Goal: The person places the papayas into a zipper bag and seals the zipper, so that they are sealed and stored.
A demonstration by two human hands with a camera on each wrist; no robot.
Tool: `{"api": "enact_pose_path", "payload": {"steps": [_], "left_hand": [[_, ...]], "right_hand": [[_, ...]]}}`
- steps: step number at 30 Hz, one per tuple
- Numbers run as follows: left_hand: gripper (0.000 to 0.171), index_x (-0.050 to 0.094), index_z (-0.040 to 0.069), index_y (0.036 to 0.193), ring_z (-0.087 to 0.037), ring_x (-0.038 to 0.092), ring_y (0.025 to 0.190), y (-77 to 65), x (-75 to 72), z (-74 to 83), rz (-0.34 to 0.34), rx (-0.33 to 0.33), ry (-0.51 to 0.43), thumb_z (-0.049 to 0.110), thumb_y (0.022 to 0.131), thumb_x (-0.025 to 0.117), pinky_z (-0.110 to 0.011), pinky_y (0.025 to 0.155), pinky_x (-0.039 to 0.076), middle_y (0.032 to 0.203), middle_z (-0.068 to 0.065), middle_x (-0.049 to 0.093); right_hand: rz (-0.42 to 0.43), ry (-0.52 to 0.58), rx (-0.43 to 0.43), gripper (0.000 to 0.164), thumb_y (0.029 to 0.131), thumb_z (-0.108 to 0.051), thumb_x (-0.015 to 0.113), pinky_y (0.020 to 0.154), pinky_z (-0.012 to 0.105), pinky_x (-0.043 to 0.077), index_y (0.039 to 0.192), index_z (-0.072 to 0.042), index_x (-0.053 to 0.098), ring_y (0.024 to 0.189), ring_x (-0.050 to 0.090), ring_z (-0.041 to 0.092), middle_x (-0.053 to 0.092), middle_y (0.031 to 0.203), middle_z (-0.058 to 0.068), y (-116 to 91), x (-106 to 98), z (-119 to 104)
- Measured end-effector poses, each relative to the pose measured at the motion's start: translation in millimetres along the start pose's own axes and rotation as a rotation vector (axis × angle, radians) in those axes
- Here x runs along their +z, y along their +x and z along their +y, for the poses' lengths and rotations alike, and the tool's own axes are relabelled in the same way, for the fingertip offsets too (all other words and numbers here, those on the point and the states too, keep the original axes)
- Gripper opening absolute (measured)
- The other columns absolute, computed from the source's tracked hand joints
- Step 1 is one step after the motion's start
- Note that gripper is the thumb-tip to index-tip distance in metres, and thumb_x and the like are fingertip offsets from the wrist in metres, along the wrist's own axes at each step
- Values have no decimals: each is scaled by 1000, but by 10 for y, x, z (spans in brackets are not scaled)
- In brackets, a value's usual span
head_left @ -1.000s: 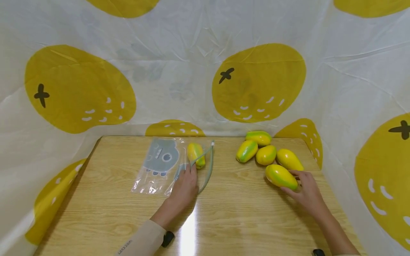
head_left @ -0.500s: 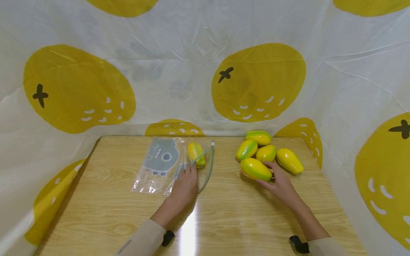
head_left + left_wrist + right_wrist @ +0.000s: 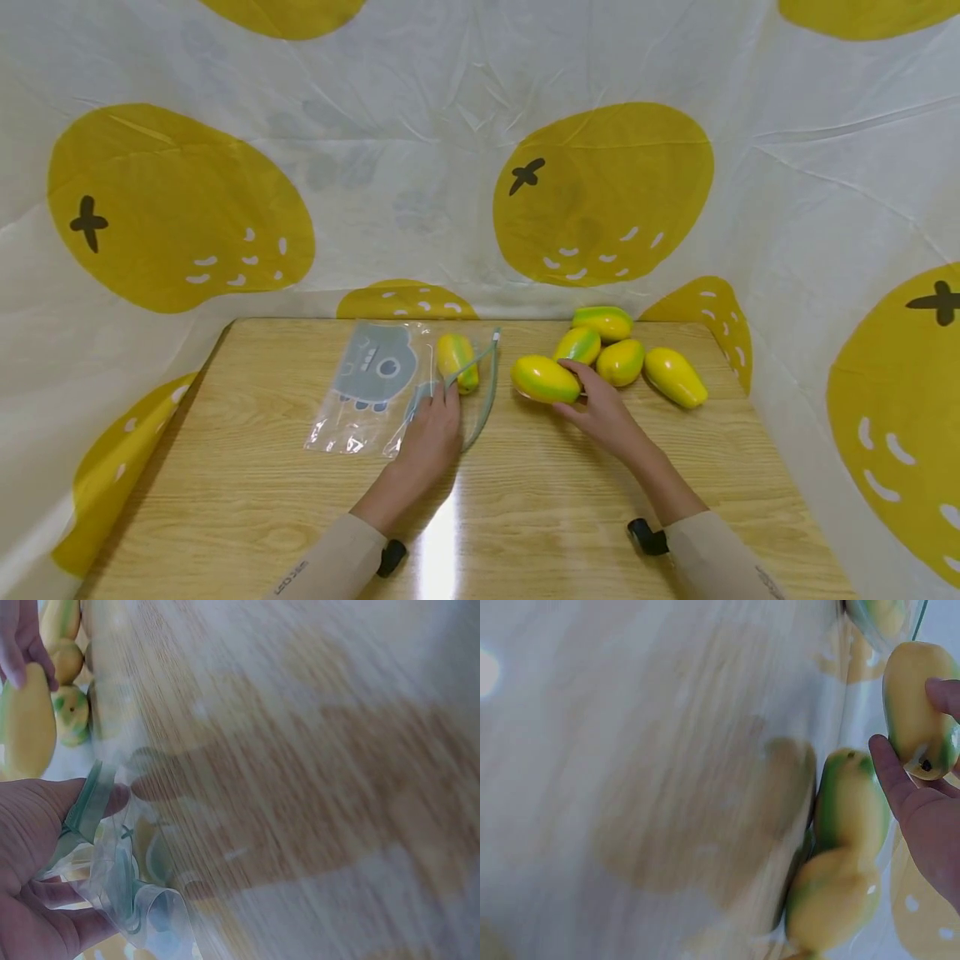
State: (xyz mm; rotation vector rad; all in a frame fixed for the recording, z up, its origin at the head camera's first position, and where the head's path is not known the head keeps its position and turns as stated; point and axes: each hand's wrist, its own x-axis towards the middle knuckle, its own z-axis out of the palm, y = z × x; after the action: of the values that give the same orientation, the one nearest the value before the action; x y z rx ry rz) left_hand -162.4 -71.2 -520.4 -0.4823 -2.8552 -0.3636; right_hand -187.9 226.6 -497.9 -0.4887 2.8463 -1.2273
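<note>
My right hand (image 3: 603,414) grips a glossy yellow-green papaya (image 3: 545,379) by its right end, thumb on one side and fingers on the other. In the right wrist view, the dark end spot of this papaya (image 3: 921,705) lies near the palm. My left hand (image 3: 431,429) pinches the mouth of a clear zip bag (image 3: 372,417) printed with a grey-blue cartoon creature. Its green zip strip (image 3: 91,801) passes between thumb and fingers in the left wrist view. Inside the bag lies another papaya (image 3: 455,358). The held papaya is just right of the bag's opening.
To the right on the wooden table (image 3: 525,500) are several more papayas: one at the back (image 3: 603,323), a greenish papaya (image 3: 579,343) partly covered by the held one, a rounder papaya (image 3: 621,363) and a long papaya (image 3: 675,377). A fruit-print cloth (image 3: 420,183) hangs behind the table.
My right hand has carried the papaya leftward from the right group, past the other papayas, toward the bag. The left hand and the bag have stayed in place.
</note>
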Motion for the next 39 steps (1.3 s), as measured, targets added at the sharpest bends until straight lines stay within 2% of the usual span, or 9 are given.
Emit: {"api": "enact_pose_path", "payload": {"steps": [5,11,20,26,28,31,33,35,39], "left_hand": [[66,49,-6,138,-34,64,87,3,-11,2,0,6,9,5,79,78,-36,58,61,129,-24,59],[65,46,-7,142,-36,65,92,1,1,11,-11,21,-14,2,83,73,-36,60,62,138,-29,57],[49,52,-9,137,-28,59,75,18,33,-3,117,102,100,3,90,64,-29,54,56,118,-22,61],[46,51,-8,137,-28,58,75,30,-9,-3,118,120,111,1,93,63,-28,55,55,120,-22,61],[46,50,-8,138,-28,59,76,31,-18,-7,109,126,123,0,94,62,-27,56,56,122,-23,61],[45,49,-8,139,-29,61,78,35,-29,-17,104,141,156,0,95,60,-29,60,58,123,-24,62],[46,48,-10,139,-30,62,81,37,-30,-27,103,152,166,0,95,58,-31,64,59,125,-25,61],[49,46,-11,141,-31,63,83,37,-31,-33,104,158,165,-1,95,57,-32,68,60,127,-26,60],[50,43,-10,144,-33,64,88,35,-29,-28,101,138,108,-3,96,56,-35,68,61,130,-26,59]], "right_hand": [[-16,-44,-34,71,91,-11,78,109,58,48,152,-4,44,137,51,40,53,149,21,147,105,-153],[-53,-74,-38,69,91,-12,78,115,58,43,152,-2,46,139,50,40,53,149,22,276,215,-270],[-65,-114,-9,69,93,-21,78,105,55,51,153,-9,46,124,57,36,54,137,21,335,360,-397],[-66,-86,0,70,92,-29,79,107,52,50,150,-4,48,125,56,33,56,139,20,390,486,-457],[-63,-66,22,70,91,-30,80,103,49,52,147,-2,49,120,58,31,58,137,19,408,532,-476],[-54,-26,58,64,90,-29,81,87,38,57,138,0,51,100,62,24,63,127,17,434,589,-524],[-45,-8,75,59,90,-30,81,77,32,55,132,0,52,89,60,20,65,119,15,451,630,-549],[-40,-4,82,55,91,-31,80,73,28,52,128,-1,53,84,57,17,65,114,14,466,670,-570],[-14,-8,96,52,91,-31,80,72,28,51,125,-2,53,84,57,18,65,112,14,504,743,-584]]}}
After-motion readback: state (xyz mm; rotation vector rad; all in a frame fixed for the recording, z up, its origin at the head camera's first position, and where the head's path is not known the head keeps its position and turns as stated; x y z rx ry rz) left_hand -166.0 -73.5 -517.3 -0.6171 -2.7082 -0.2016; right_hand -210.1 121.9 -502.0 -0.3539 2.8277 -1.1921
